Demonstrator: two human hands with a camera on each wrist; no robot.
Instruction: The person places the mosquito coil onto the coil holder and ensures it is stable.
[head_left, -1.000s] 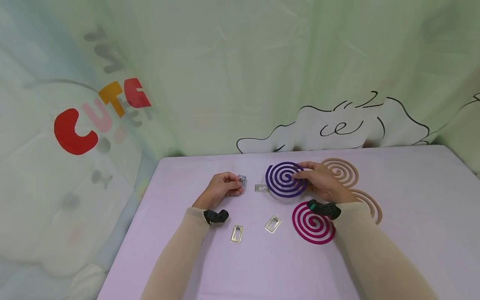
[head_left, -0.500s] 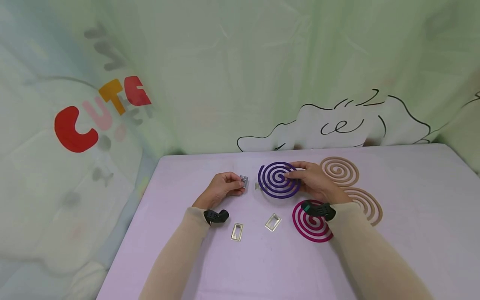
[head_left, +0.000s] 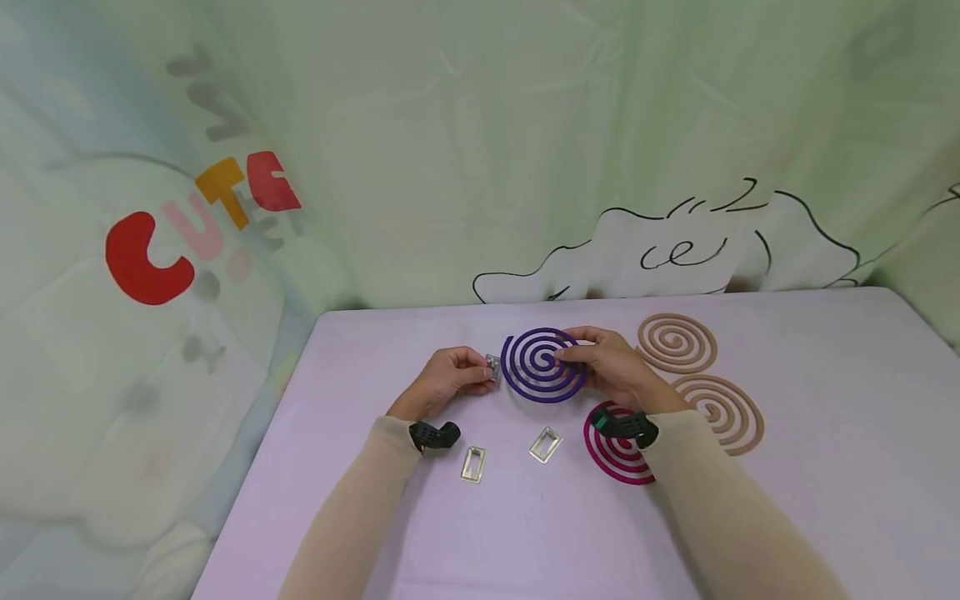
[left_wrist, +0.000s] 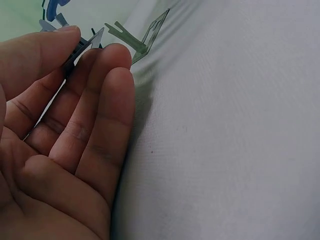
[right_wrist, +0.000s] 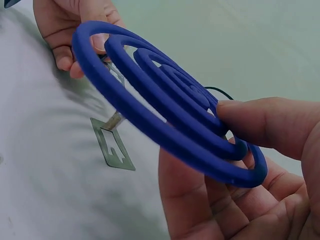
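Note:
My right hand (head_left: pixel 611 367) pinches a dark blue-purple mosquito coil (head_left: pixel 543 361) near its centre, thumb on top and fingers beneath. The coil is raised and slightly tilted over the table. My left hand (head_left: pixel 446 382) pinches a small metal coil stand (head_left: pixel 492 367) between thumb and fingertips; in the left wrist view the fingers partly hide this stand (left_wrist: pixel 92 42). The coil's left edge is right beside the held stand in the head view. Below the coil lies another metal stand (right_wrist: pixel 120 163), its prong bent up from the plate.
Two more metal stands, one on the left (head_left: pixel 472 478) and one on the right (head_left: pixel 553 451), lie nearer the front. A magenta coil (head_left: pixel 611 454) lies partly under my right wrist. To the right are two tan coils, a far one (head_left: pixel 677 342) and a nearer one (head_left: pixel 711 410). A printed curtain (head_left: pixel 450 167) hangs behind the table.
My right hand has carried the blue-purple coil leftward, over the stand on the table and up to my left hand. My left hand has shifted slightly right, still pinching its stand.

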